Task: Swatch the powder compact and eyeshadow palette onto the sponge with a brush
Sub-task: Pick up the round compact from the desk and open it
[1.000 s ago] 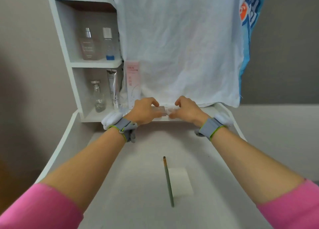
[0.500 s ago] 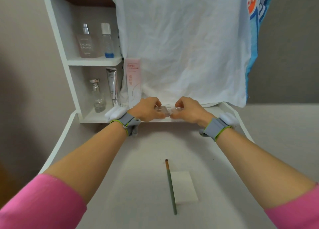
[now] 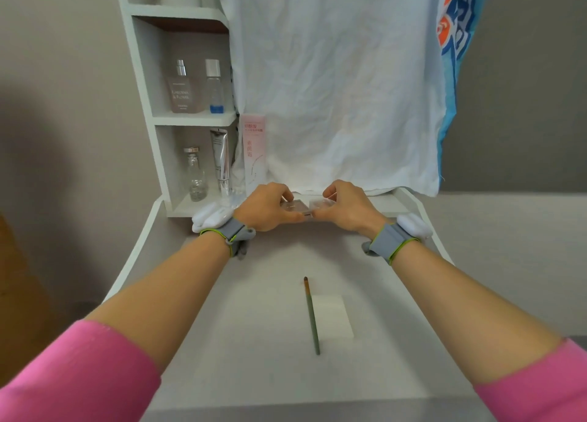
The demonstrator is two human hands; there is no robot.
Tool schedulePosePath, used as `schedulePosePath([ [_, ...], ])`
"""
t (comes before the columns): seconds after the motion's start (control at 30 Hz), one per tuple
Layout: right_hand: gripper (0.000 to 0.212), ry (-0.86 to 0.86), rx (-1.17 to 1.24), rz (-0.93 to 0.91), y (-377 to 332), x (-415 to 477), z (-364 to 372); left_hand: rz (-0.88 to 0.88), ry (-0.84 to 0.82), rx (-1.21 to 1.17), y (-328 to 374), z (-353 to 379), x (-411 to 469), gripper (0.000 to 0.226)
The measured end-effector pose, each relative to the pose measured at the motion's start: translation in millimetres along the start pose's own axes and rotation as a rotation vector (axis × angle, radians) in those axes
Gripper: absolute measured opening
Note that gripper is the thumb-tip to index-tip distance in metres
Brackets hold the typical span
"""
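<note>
Pink sleeves (image 3: 79, 374) frame the head camera's view, with both bare forearms stretched out over a pale grey table (image 3: 254, 342). At its far edge the left hand (image 3: 270, 207) curls its fingers and thumb round a small pinkish case (image 3: 293, 206), gripping it by the sides. The right hand (image 3: 346, 207) pinches a clear case (image 3: 322, 204) in the same way. The two cases sit side by side and touch. Whether they are separate items or one compact opened flat cannot be told, nor which is powder and which is eyeshadow. Each wrist wears a grey band (image 3: 228, 232) edged in green.

Nearer the person, well apart from the hands, a brush (image 3: 312, 316) with a green handle lies flat on the table, its dark tip pointing away. A white rectangular sponge (image 3: 333, 318) lies just to the right of the brush, its edge against the handle.

Behind the hands hangs a crumpled white cloth (image 3: 333, 88), with a blue printed fabric (image 3: 451, 56) at its right edge. A white shelf unit (image 3: 143, 104) stands at the left. One shelf holds a square perfume bottle (image 3: 184, 91) and a small bottle with a blue base (image 3: 214, 88). The shelf below holds a clear glass bottle (image 3: 194, 175) and a silver tube (image 3: 220, 161). A tall pink box (image 3: 254, 151) stands just beside the unit.
</note>
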State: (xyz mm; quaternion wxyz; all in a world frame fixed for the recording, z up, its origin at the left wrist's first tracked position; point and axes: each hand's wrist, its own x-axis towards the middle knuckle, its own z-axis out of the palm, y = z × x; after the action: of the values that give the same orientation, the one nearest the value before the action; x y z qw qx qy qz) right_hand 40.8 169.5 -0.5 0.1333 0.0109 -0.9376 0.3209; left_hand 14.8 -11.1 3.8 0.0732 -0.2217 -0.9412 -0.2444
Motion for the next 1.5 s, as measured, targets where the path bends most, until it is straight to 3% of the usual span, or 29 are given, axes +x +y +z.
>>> schedulePosePath([
  [0.43,0.045,-0.118,0.032,-0.024,-34,-77,30,-0.153,-0.149,0.037,-22,-3,-94,0.062],
  [0.63,0.055,-0.222,0.030,0.016,-33,-101,71,-0.180,-0.204,0.121,-36,8,-123,0.043],
  [0.8,0.058,-0.281,0.011,0.041,-30,-112,90,-0.182,-0.232,0.129,-43,12,-137,0.041],
  [1.5,0.053,-0.253,0.096,0.042,-20,-118,93,-0.141,-0.242,0.127,-54,21,-135,0.046],
])
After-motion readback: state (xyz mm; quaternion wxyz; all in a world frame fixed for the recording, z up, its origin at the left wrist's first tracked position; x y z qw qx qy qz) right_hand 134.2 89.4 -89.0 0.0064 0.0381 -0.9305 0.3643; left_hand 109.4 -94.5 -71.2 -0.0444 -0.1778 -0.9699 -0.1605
